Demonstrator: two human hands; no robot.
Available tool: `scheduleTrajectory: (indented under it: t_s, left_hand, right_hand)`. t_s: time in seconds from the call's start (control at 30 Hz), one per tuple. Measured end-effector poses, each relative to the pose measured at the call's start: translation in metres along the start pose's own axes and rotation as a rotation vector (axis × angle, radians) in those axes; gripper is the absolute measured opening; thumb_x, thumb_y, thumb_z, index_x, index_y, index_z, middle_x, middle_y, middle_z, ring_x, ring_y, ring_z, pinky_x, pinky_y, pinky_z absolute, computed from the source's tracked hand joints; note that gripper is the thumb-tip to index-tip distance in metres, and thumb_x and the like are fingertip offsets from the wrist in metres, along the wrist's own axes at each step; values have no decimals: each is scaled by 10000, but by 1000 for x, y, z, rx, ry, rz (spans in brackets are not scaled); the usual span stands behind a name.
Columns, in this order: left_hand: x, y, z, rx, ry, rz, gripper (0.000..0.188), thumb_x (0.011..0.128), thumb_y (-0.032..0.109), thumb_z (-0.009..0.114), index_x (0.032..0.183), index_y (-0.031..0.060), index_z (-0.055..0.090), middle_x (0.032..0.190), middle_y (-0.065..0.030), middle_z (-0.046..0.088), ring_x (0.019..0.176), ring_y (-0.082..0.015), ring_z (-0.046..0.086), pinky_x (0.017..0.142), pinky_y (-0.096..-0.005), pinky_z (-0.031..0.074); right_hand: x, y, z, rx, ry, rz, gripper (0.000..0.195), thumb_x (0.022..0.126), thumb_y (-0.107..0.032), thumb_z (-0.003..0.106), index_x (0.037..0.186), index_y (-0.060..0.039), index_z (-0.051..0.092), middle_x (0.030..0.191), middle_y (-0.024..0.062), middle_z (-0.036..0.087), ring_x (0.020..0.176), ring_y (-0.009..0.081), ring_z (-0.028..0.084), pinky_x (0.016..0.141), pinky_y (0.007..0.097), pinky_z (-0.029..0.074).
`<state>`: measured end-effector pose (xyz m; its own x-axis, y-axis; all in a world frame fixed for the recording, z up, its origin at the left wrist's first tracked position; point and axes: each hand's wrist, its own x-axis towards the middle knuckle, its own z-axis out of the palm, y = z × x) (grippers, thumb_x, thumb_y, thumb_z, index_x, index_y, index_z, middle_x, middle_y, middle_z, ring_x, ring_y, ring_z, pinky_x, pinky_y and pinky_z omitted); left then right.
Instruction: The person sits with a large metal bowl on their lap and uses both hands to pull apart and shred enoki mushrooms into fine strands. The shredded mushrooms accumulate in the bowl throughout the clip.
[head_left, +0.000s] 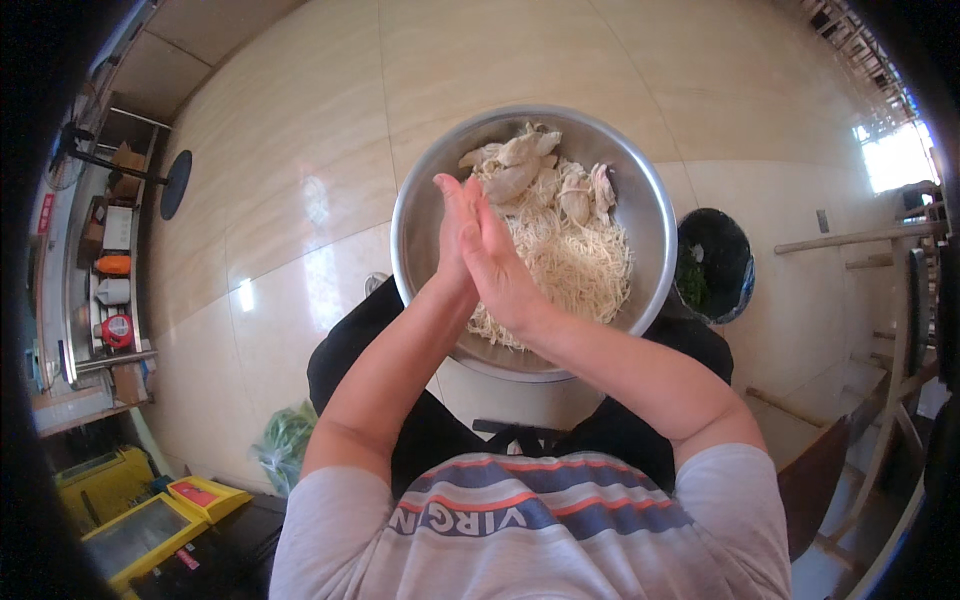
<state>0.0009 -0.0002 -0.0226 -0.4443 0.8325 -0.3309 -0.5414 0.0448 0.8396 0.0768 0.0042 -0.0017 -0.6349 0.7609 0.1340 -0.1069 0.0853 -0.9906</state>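
Note:
A wide stainless steel bowl (652, 187) stands before me between my knees. In its upper part lie several pieces of pale, cooked-looking meat, perhaps chicken (514, 169). A heap of thin pale shreds (581, 270) fills the middle and lower part. Over the bowl's left side my left hand (456, 232) and my right hand (499, 262) are pressed palm to palm, fingers pointing away from me. Whether anything small lies between the palms is hidden.
A dark-lined bin (724, 262) with green leaves stands right of the bowl. Leafy vegetables in a plastic bag (285, 442) lie on the floor at lower left. Shelving with boxes (118, 229) lines the left, wooden chairs (900, 300) the right.

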Motion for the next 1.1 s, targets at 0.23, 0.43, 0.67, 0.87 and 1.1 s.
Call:
scheduleTrajectory:
  t_s: [0.23,0.43,0.67,0.87,1.1]
  left_hand:
    - [-34,3,47,-10,-218,36,865,870,681,106,1382,14,308,1407,-124,347,1326,-233,284,1084,-327,221]
    - [-11,26,27,4,47,-69,918,839,726,131,1382,4,296,1403,-166,335,1310,-238,293,1075,-357,237]
    - [-43,-2,39,169,-261,44,699,956,521,231,1420,-1,194,1431,-172,295,1323,-211,273,1078,-306,221]
    - [-19,5,20,454,-132,99,267,824,1,599,1079,-74,584,925,-75,646,827,-153,614,783,-267,504]
    - [-14,35,7,416,-102,-82,180,820,68,643,961,-38,606,881,-81,628,762,-167,619,659,-284,538]
  right_hand:
    - [36,11,-44,432,171,418,478,946,-509,334,890,-48,448,926,114,482,833,208,459,788,387,404]
    - [1,1,-5,69,111,48,651,946,-526,303,1308,10,369,1327,220,378,1270,300,343,1062,399,253]
    - [31,-43,-50,536,276,660,796,907,-609,313,1358,47,293,1394,184,332,1297,264,304,1075,387,238]
    - [37,-26,-61,593,278,645,788,921,-601,228,1263,91,389,1234,189,485,1123,269,483,979,421,379]
    - [26,-27,-71,751,-64,625,481,952,-373,392,1153,55,479,1091,154,566,966,250,583,864,397,491]
